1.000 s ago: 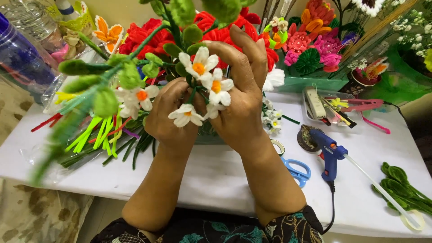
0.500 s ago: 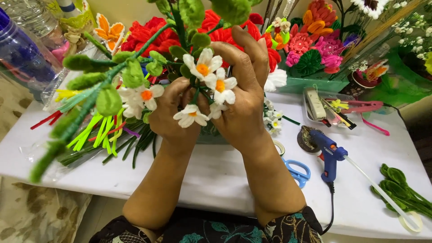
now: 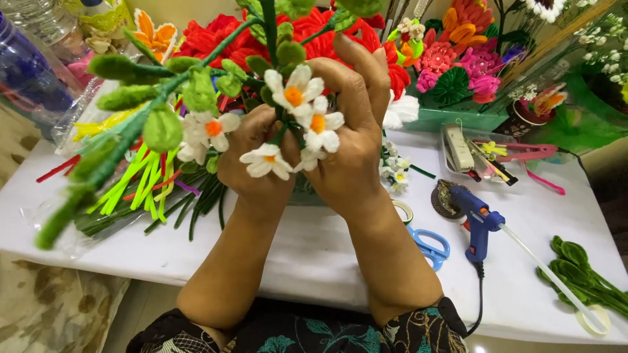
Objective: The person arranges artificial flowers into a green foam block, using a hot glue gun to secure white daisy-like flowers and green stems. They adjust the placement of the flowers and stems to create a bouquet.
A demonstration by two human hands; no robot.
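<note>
White flowers (image 3: 297, 121) with orange centres, made of fuzzy wire, sat bunched between your two hands above the middle of the table (image 3: 314, 248). Your left hand (image 3: 255, 163) was closed around the stems from the left, and your right hand (image 3: 353, 137) was clamped on the same bunch from the right, fingers curled over the top. Green fuzzy buds (image 3: 163, 111) on long stems spread out to the left of the bunch.

On the far right, a green tray (image 3: 458, 117) held pink, red, orange and green fuzzy blooms. Just near of it, a clear shallow box (image 3: 484, 153) held a pale stapler-like tool and a few thin sticks, with pink pliers lying across its right edge. At the far left stood a clear plastic bottle (image 3: 29, 72). A blue glue gun (image 3: 477, 219) and blue scissors (image 3: 428, 245) lay on the table to your right, with green fuzzy leaves (image 3: 579, 268) further right.
</note>
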